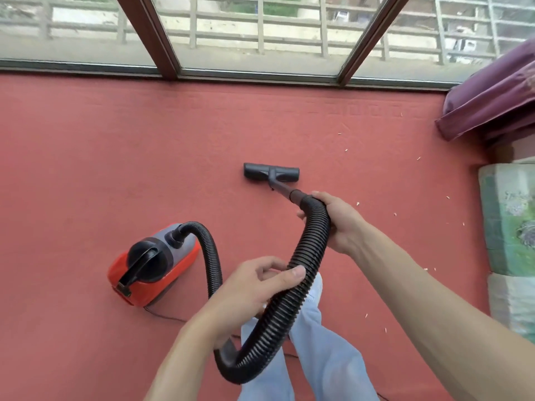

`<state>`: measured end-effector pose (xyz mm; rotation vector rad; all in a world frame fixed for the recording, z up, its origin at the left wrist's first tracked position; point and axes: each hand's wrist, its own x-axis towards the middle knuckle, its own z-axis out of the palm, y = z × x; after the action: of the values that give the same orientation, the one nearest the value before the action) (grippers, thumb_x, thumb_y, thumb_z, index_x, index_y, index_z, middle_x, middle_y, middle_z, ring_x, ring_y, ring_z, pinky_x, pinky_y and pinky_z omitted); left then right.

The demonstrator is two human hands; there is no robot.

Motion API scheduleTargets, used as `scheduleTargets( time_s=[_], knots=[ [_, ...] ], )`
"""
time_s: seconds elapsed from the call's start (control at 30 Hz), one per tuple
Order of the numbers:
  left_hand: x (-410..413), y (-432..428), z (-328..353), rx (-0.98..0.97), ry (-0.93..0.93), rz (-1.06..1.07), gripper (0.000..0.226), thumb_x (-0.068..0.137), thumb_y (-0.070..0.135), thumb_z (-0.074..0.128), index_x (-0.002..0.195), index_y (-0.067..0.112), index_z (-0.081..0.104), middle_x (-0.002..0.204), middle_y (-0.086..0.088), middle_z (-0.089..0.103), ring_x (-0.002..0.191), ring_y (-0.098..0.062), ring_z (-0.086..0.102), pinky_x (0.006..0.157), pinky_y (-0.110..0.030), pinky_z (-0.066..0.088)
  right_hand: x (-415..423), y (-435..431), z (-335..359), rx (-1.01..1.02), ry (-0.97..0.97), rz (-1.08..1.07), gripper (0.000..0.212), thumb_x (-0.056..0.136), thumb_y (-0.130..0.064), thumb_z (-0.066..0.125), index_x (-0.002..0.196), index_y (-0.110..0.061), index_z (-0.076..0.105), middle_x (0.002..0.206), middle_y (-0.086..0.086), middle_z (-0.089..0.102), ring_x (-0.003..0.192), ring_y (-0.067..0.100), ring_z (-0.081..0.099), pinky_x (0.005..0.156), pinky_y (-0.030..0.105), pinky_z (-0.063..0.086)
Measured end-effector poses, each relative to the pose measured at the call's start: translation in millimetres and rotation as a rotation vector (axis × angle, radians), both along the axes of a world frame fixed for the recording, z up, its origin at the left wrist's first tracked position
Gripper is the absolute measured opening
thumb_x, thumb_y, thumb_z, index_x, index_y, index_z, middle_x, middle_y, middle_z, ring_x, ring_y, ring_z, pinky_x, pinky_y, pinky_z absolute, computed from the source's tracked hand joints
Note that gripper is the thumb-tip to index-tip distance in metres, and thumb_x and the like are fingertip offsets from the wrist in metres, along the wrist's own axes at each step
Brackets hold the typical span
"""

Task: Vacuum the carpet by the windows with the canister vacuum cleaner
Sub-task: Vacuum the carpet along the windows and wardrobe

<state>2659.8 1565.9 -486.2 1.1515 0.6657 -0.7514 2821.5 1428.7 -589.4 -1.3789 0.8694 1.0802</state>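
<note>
On the red carpet (86, 154) to my left sits the orange canister vacuum (153, 267), its thin cord (165, 315) trailing toward my legs (327, 357). The black ribbed hose (307, 256) loops from it across my legs and up through my left hand (254, 287), whose fingers (269, 264) and thumb curl round it. Ahead, the floor nozzle (271, 172) lies flat on the carpet, short of the windows (260, 33). My right hand (338, 221) grips the hose's upper end. Pale crumbs (357, 203) scatter rightward, near purple fabric (492, 99) and folded bedding (509, 218).
</note>
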Motion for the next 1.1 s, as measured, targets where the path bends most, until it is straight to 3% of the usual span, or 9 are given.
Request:
scheduleTargets(
  time_s=[0.17, 0.33, 0.43, 0.53, 0.7, 0.8, 0.87, 1.0, 1.1],
  knots=[
    [0, 12, 10, 0.025, 0.032, -0.174, 0.038, 0.089, 0.049, 0.066, 0.099, 0.013, 0.070, 0.087, -0.014, 0.075, 0.075, -0.022, 0.071, 0.073, -0.039, 0.055, -26, -7, -5, 0.043, 0.115, -0.067, 0.022, 0.096, -0.031, 0.053, 0.104, -0.011, 0.057, 0.071, 0.011, 0.069, 0.066, 0.018, 0.061, 0.050, 0.025, 0.052],
    [-11, 1, -1, 0.456, 0.040, -0.129, 0.041, 0.091, 0.058, 0.057, 0.085, 0.020, 0.071, 0.066, 0.006, 0.071, 0.059, -0.009, 0.067, 0.068, -0.033, 0.055, -28, 16, -25, 0.069, 0.092, -0.141, 0.027, 0.098, -0.034, 0.053, 0.113, -0.012, 0.057, 0.078, 0.010, 0.065, 0.055, 0.016, 0.058, 0.046, 0.021, 0.048],
    [-13, -1, 15, 0.581, -0.023, -0.114, 0.041, 0.086, 0.064, 0.056, 0.084, 0.025, 0.070, 0.069, 0.009, 0.072, 0.066, -0.010, 0.067, 0.077, -0.037, 0.056, -16, 26, -5, 0.084, 0.010, -0.282, 0.024, 0.094, -0.028, 0.061, 0.108, -0.009, 0.059, 0.075, 0.012, 0.063, 0.046, 0.016, 0.058, 0.042, 0.019, 0.047],
    [0, -2, 55, 0.676, -0.091, -0.129, 0.050, 0.071, 0.076, 0.062, 0.080, 0.027, 0.067, 0.070, 0.007, 0.072, 0.067, -0.012, 0.067, 0.071, -0.035, 0.054, -6, 12, 44, 0.152, -0.003, -0.407, 0.017, 0.091, -0.023, 0.064, 0.098, -0.008, 0.060, 0.072, 0.012, 0.062, 0.051, 0.018, 0.059, 0.045, 0.023, 0.050],
    [25, -23, 117, 0.571, -0.189, -0.373, 0.037, 0.079, 0.062, 0.069, 0.083, 0.025, 0.067, 0.077, 0.005, 0.074, 0.072, -0.007, 0.070, 0.069, -0.025, 0.053, 8, -54, 132, 0.159, 0.030, -0.416, 0.028, 0.089, -0.026, 0.064, 0.112, -0.010, 0.060, 0.079, 0.008, 0.063, 0.055, 0.018, 0.059, 0.064, 0.030, 0.047],
    [40, -40, 144, 0.546, -0.269, -0.467, 0.034, 0.085, 0.057, 0.066, 0.086, 0.023, 0.065, 0.080, 0.005, 0.073, 0.076, -0.009, 0.068, 0.072, -0.027, 0.052, 22, -87, 180, 0.118, -0.006, -0.451, 0.038, 0.088, -0.029, 0.065, 0.122, -0.013, 0.060, 0.078, 0.005, 0.060, 0.034, 0.014, 0.052, 0.054, 0.023, 0.047],
    [52, -47, 162, 0.547, -0.312, -0.488, 0.033, 0.088, 0.055, 0.064, 0.083, 0.022, 0.064, 0.075, 0.008, 0.069, 0.067, -0.006, 0.063, 0.069, -0.026, 0.049, 30, -106, 207, 0.096, -0.038, -0.479, 0.042, 0.087, -0.031, 0.066, 0.125, -0.015, 0.058, 0.073, 0.002, 0.056, 0.028, 0.011, 0.046, 0.042, 0.017, 0.042],
    [83, -49, 195, 0.521, -0.389, -0.496, 0.056, 0.076, 0.071, 0.059, 0.081, 0.015, 0.064, 0.069, -0.001, 0.069, 0.062, -0.011, 0.063, 0.073, -0.041, 0.056, 43, -132, 257, 0.080, -0.130, -0.518, 0.023, 0.088, -0.030, 0.066, 0.103, -0.017, 0.055, 0.059, -0.001, 0.046, 0.033, 0.008, 0.040, 0.039, 0.016, 0.037],
    [105, -51, 213, 0.474, -0.420, -0.526, 0.052, 0.081, 0.064, 0.063, 0.083, 0.012, 0.066, 0.068, 0.001, 0.070, 0.063, -0.014, 0.066, 0.075, -0.043, 0.058, 49, -146, 288, 0.073, -0.211, -0.516, 0.018, 0.091, -0.030, 0.064, 0.087, -0.016, 0.052, 0.053, -0.002, 0.043, 0.034, 0.007, 0.037, 0.037, 0.015, 0.034]
  ],
)
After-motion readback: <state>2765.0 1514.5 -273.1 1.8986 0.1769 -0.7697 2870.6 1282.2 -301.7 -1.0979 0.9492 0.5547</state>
